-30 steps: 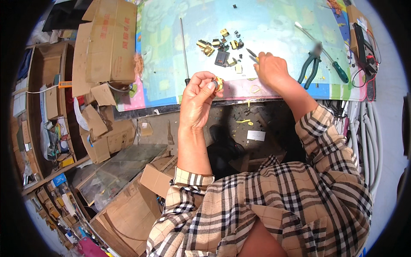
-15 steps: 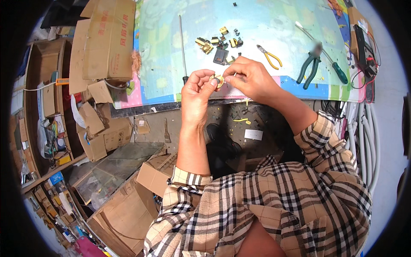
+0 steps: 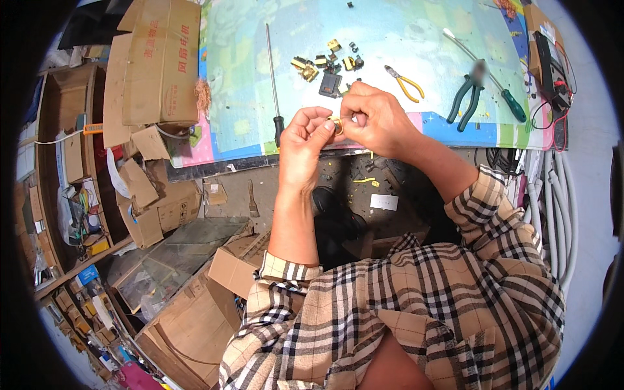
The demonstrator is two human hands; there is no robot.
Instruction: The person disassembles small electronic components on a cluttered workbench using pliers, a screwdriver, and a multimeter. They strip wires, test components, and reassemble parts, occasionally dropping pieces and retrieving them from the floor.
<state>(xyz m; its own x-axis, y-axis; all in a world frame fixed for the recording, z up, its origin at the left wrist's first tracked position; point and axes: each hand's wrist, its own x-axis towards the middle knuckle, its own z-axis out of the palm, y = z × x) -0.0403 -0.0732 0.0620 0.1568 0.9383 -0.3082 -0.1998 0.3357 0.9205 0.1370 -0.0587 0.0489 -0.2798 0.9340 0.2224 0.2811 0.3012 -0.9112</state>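
Over the table's near edge, my left hand (image 3: 301,144) pinches a small round yellow and copper-coloured part (image 3: 337,127), perhaps a wound coil, between thumb and forefinger. My right hand (image 3: 382,122) meets it from the right with bent fingers closed at the part's edge. Whatever those right fingertips grip is hidden. Just beyond the hands lie a black square part (image 3: 330,84) and several small yellow and black coil pieces (image 3: 304,68). Left of my left hand, a long screwdriver with a black handle (image 3: 279,130) lies pointing away from me.
Yellow-handled cutters (image 3: 410,89), green-handled pliers (image 3: 463,107) and a green screwdriver (image 3: 513,106) lie on the right of the patterned table mat (image 3: 247,97). A meter with cables (image 3: 549,78) stands at the right edge. A cardboard box (image 3: 162,71) stands left; a brush (image 3: 252,198) lies below.
The small part has turned slightly between my fingers, showing more of its yellow ring. My right hand has moved a little closer to my left. The view has shifted slightly.
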